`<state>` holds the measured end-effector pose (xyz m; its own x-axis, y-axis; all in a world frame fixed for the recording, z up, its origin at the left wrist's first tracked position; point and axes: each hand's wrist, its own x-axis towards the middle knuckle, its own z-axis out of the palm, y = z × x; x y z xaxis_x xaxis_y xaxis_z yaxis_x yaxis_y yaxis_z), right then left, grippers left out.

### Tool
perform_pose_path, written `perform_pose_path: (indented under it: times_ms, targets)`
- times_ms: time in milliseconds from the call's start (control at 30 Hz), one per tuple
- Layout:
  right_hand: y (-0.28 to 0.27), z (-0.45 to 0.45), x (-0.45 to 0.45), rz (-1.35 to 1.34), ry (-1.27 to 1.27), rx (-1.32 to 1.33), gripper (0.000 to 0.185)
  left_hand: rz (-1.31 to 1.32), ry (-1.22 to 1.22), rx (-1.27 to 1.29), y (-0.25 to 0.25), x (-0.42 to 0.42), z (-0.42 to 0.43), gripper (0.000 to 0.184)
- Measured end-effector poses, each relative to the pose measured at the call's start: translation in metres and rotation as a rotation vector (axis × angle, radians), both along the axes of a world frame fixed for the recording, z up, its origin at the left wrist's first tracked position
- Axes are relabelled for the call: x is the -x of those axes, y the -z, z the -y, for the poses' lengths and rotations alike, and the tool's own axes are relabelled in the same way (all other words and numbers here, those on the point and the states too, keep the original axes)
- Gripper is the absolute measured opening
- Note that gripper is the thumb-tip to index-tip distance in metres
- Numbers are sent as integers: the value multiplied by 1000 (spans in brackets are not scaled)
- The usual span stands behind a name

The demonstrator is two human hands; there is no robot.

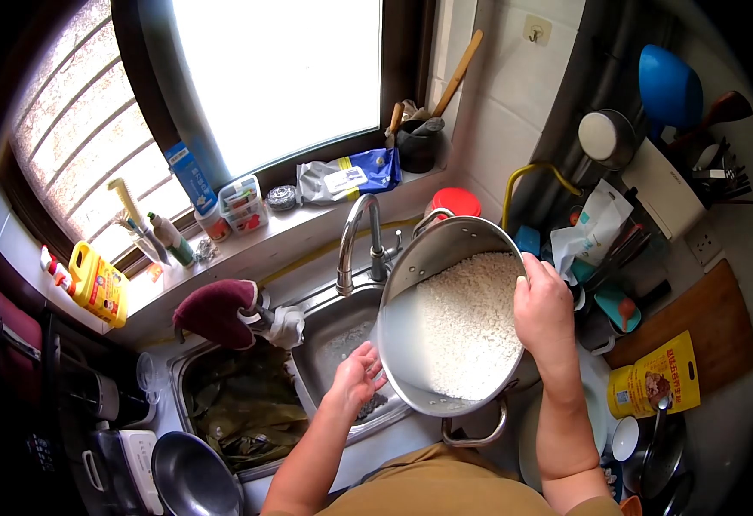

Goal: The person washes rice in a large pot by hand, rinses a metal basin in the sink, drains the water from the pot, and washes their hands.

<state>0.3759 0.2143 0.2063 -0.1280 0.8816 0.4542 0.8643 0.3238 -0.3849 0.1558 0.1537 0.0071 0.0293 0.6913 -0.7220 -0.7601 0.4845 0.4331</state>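
Note:
A large steel pot [391,292] leans left over the edge of the right sink basin [329,331]. White rice [471,327] fills much of it, and cloudy water [406,331] gathers at its lower left side. My right hand [546,305] grips the pot's right rim, thumb over the edge. Beside the left rim, my left hand [359,378] is open with its fingers stretched out; whether they touch the pot I cannot tell. The curved faucet [363,236] stands just behind the pot.
The left basin holds large dark green leaves [252,404] in water. A maroon cloth item [217,314] lies at its back edge. A dark frying pan [194,473] sits front left. Right of the pot are a wooden board [712,314] and a yellow pouch [664,374].

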Motion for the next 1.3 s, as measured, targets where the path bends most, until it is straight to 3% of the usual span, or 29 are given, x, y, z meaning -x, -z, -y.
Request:
perform_pose_path:
  times_ms: [1300]
  targets:
    - [2,4,5,13,-19,-17,25,-20,0,80,-2,-5,-1,60]
